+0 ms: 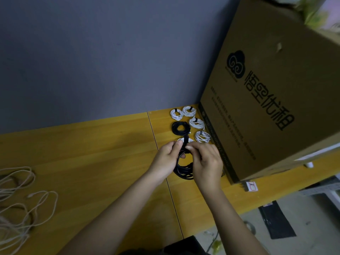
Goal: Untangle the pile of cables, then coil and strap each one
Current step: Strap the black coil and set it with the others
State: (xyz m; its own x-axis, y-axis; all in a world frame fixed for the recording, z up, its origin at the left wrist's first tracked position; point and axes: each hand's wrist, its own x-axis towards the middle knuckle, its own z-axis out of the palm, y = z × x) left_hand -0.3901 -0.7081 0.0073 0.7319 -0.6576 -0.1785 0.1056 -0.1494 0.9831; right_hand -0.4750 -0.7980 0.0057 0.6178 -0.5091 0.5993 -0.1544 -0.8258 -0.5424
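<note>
A coiled black cable (184, 172) hangs between my two hands above the wooden table (92, 153). My left hand (166, 159) grips the coil's top from the left. My right hand (206, 162) pinches a black strap (184, 142) at the coil's top. Beyond my hands lie strapped coils: several white ones (196, 123) and one black one (180, 127). A loose tangle of white cable (18, 208) lies at the table's left edge.
A large cardboard box (266, 100) stands on the table right of the coils, close to my right hand. A grey wall (92, 52) backs the table. Beyond the table's near right edge is the floor with a black sheet (276, 221).
</note>
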